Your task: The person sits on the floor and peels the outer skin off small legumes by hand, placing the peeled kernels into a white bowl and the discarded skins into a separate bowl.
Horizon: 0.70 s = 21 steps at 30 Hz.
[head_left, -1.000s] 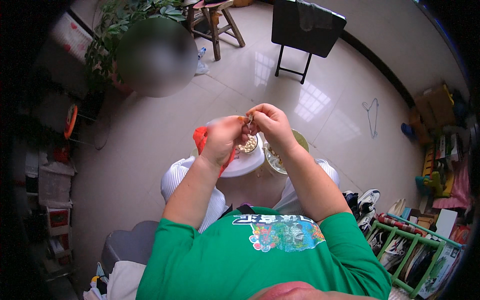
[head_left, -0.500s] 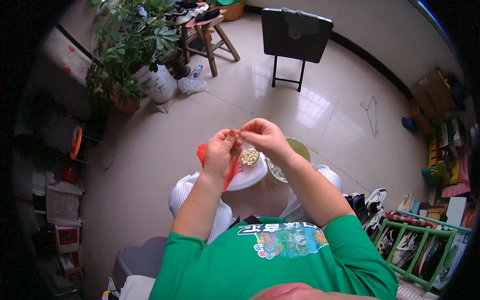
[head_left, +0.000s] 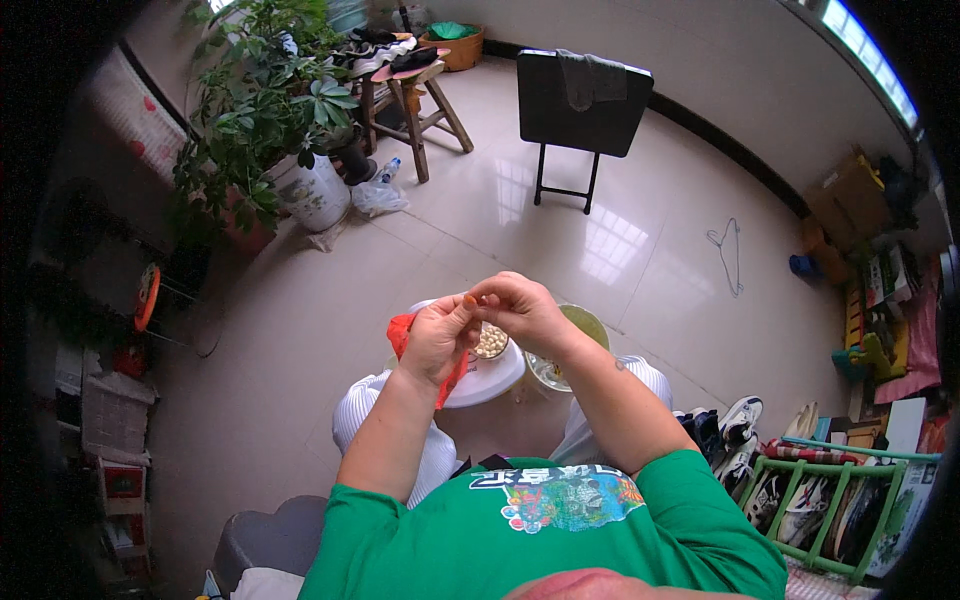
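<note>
My left hand (head_left: 438,338) and my right hand (head_left: 522,312) meet fingertip to fingertip over a white stool (head_left: 493,382) between my knees. Both are closed in a pinch; whatever lies between the fingertips is too small to make out. Just below the hands, a bowl of small round cream-coloured kernels (head_left: 491,342) rests on the stool, partly covered by my fingers. A red plastic bag (head_left: 453,384) hangs beside my left hand and wrist. To the right, partly behind my right forearm, is a round container with a greenish inside (head_left: 588,325).
A black folding table (head_left: 572,108) with a grey cloth stands ahead. Potted plants (head_left: 318,195) and a wooden stool bearing shoes (head_left: 413,110) are far left. A hanger (head_left: 733,258) lies on the floor. At right stands a green shoe rack (head_left: 812,548); a grey seat (head_left: 268,540) is near left.
The view has tilted up a little, so everything sits lower in it. My hands remain pinched together, the right fingers now curled closer over the left fingertips.
</note>
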Tool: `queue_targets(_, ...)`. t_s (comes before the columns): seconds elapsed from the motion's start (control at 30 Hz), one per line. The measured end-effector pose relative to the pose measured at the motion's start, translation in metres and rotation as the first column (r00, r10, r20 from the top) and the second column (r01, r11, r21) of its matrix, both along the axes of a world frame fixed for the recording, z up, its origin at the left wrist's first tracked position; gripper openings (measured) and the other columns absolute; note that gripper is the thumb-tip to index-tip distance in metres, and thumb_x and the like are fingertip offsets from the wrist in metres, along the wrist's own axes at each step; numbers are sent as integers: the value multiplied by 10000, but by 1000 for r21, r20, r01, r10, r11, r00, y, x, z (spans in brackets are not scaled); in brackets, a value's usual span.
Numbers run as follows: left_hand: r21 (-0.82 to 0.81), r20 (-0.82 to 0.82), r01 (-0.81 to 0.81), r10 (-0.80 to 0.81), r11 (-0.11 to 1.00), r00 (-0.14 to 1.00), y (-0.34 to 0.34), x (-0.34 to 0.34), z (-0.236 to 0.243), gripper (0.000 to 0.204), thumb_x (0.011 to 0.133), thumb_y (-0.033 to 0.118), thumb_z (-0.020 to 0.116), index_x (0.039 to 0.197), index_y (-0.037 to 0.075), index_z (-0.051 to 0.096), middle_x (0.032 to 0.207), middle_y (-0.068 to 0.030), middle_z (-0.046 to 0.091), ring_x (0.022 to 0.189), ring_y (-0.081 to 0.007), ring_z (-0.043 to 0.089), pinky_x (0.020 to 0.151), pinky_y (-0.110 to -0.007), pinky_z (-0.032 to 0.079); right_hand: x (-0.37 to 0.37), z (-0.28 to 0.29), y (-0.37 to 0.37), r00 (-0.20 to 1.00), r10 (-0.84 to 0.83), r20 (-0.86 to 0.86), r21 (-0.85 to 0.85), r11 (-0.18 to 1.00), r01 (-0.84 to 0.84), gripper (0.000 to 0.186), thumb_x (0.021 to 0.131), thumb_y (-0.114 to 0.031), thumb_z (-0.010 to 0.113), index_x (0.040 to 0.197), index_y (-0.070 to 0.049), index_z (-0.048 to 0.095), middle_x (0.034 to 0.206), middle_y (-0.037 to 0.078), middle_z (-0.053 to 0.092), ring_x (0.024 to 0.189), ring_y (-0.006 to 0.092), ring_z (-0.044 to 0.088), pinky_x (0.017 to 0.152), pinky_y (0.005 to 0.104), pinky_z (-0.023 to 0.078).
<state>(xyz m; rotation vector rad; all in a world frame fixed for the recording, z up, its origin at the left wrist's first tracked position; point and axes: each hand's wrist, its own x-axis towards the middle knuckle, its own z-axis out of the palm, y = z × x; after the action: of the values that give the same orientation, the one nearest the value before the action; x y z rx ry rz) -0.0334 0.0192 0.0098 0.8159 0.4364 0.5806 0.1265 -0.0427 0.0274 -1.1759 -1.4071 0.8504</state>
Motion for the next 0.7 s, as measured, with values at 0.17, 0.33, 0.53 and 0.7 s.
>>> queue_targets(0.17, 17, 41, -16, 15, 1000, 999, 3, -2, -10, 207, 927, 199, 528, 984, 11, 591, 816, -12, 611, 641, -69, 544, 595, -191, 463, -2, -14, 5, 992, 24, -121, 45, 999, -18, 150, 815, -30, 636, 963, -17, 611, 873, 56, 534, 786, 136, 536, 689, 247, 454)
queue_targets(0.33, 31, 59, -104, 102, 994, 993, 2, 0, -11, 171, 931, 178, 517, 977, 31, 590, 835, -16, 616, 639, -73, 544, 600, -192, 461, -7, -8, 4, 994, -91, -67, 81, 992, 97, 130, 803, -60, 646, 921, -18, 610, 818, 63, 544, 702, 143, 533, 632, 258, 452)
queue_targets(0.53, 98, 23, -174, 172, 980, 985, 3, 1, -17, 140, 915, 156, 546, 948, 31, 602, 853, -38, 628, 673, -88, 566, 626, -211, 475, -3, 1, 1, 979, -190, 72, -35, 981, 193, 134, 777, -124, 662, 823, -6, 617, 751, 76, 553, 628, 156, 517, 570, 269, 438)
queue_targets(0.7, 74, 0, -266, 267, 961, 964, -2, 10, -19, 159, 903, 126, 561, 968, -12, 606, 837, -64, 624, 703, -112, 564, 652, -225, 461, -5, 1, -1, 965, -229, 127, -19, 972, 233, 142, 773, -128, 655, 805, 6, 619, 745, 96, 562, 636, 186, 534, 578, 293, 443)
